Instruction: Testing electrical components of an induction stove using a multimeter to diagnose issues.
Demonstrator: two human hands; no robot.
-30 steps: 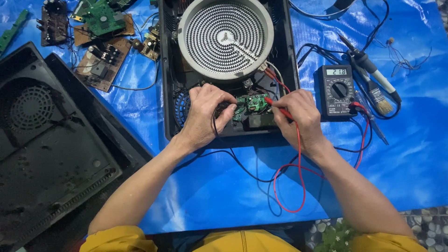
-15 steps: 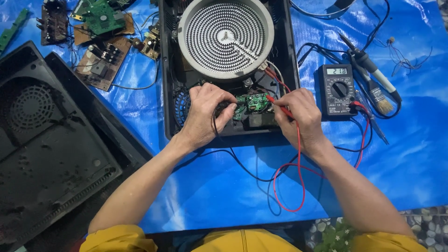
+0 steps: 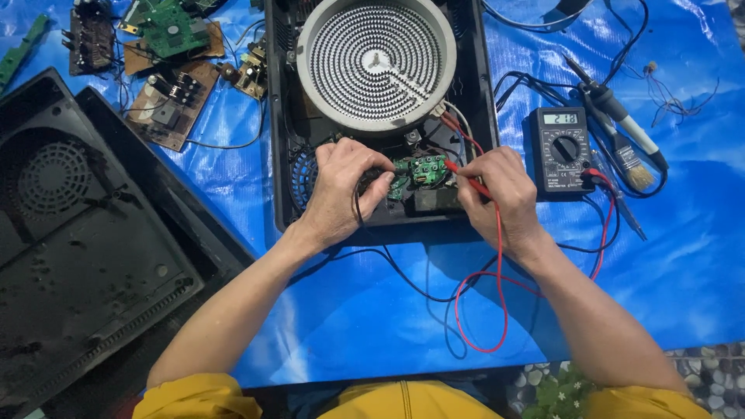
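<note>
An opened black cooker base (image 3: 489, 101) lies on a blue tarp, with a round spiral heating coil (image 3: 376, 58) in it. Below the coil sits a small green circuit board (image 3: 423, 171). My left hand (image 3: 341, 190) grips a black probe whose tip rests at the board's left side. My right hand (image 3: 500, 194) pinches a red probe (image 3: 466, 180) with its tip on the board's right side. Red and black leads loop over the tarp to a black multimeter (image 3: 563, 151) just right of my right hand.
A black cooker cover (image 3: 74, 240) with a fan grille lies at the left. Several loose circuit boards (image 3: 167, 46) sit at the top left. A soldering iron (image 3: 613, 109) and a small brush (image 3: 628, 167) lie right of the meter. The blue tarp (image 3: 388, 310) ends near my lap.
</note>
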